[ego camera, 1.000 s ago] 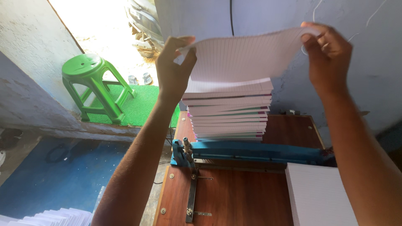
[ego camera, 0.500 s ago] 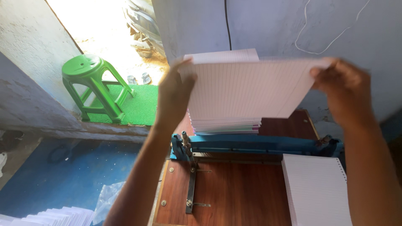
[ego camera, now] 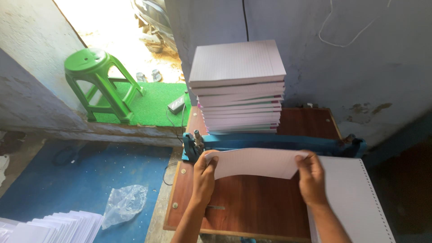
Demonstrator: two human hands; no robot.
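Sheet bundle: thin bundle of ruled paper (ego camera: 256, 163), held low over the wooden worktop (ego camera: 252, 202), just in front of the blue cutter bar (ego camera: 279, 143); upper edge close to the bar, touching or not cannot be told.
Left hand: left hand (ego camera: 204, 173), closed on the left end of the bundle, thumb on top, fingers under the paper.
Right hand: right hand (ego camera: 311, 177), closed on the right end of the bundle, fingers folded over the edge.
Cutter: blue metal frame across the worktop, with a clamp piece (ego camera: 192, 145) at its left end.
Pad stack: tall stack of ruled pads (ego camera: 238, 87) behind the bar, upright, top pad a little turned against the others; pink edges visible between some pads.
Punched sheets: white pile with a row of small holes (ego camera: 351, 198) on the right, just beside the right hand, partly over the worktop edge.
Wall: grey-blue wall (ego camera: 360, 58) behind the stack, with a thin white wire and a dark cable hanging.
Floor: blue floor (ego camera: 81, 180) on the left, with a crumpled clear plastic bag (ego camera: 123, 204) and a fanned row of white paper bundles (ego camera: 49, 227) at the lower corner.
Doorway: green plastic stool (ego camera: 96, 81) on a green mat (ego camera: 148, 105), bright daylight behind.
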